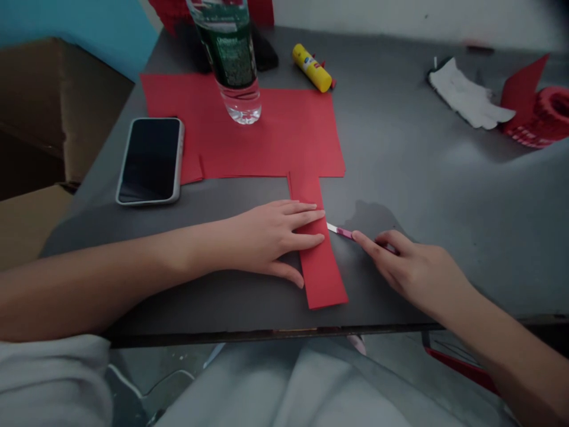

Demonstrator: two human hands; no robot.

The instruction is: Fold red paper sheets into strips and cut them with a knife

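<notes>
A strip of red paper (323,276) lies on the grey table, its far end meeting the larger red sheets (284,136). Across its middle my left hand (271,234) rests flat, fingers spread and holding nothing. My right hand (411,264) grips a slim pink utility knife (344,233) from the right. The knife's pale blade points left and its tip is at the strip's right edge, close to my left fingertips. Whether the blade touches the paper I cannot tell.
A water bottle (237,77) stands on the red sheets. A phone (150,160) overlaps their left corner. Behind lies a yellow glue stick (312,68). White gloves (471,95) and a red roll (551,115) sit at the far right. A cardboard box (33,107) stands at left.
</notes>
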